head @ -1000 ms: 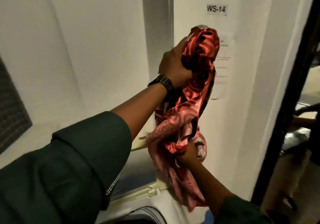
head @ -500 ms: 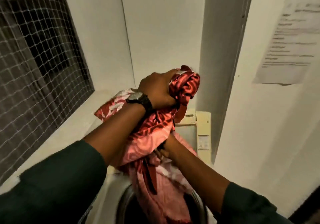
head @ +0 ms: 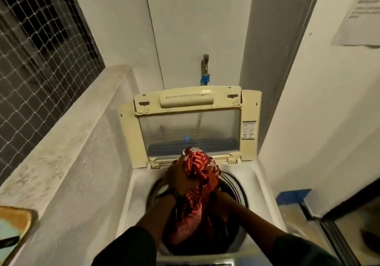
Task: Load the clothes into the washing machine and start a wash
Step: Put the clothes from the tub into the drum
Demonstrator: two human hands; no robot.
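Observation:
A top-loading washing machine [head: 141, 185] stands below me with its cream lid [head: 189, 126] raised against the back wall. A red and pink patterned cloth [head: 195, 200] hangs bunched over the round drum opening [head: 236, 191], its lower part down inside the drum. My left hand [head: 178, 177], with a dark watch on the wrist, grips the top of the bundle. My right hand [head: 220, 202] holds the cloth lower down, partly hidden behind the fabric.
A white ledge [head: 72, 163] runs along the left under a netted window [head: 37, 45]. A tap with blue tape [head: 205, 68] sits on the wall behind the lid. A paper notice [head: 362, 19] hangs on the right wall. A dark door edge [head: 339, 204] is at lower right.
Both hands have brought the red cloth down from chest height into the drum opening. My view has tilted down, so the whole machine and raised lid now show.

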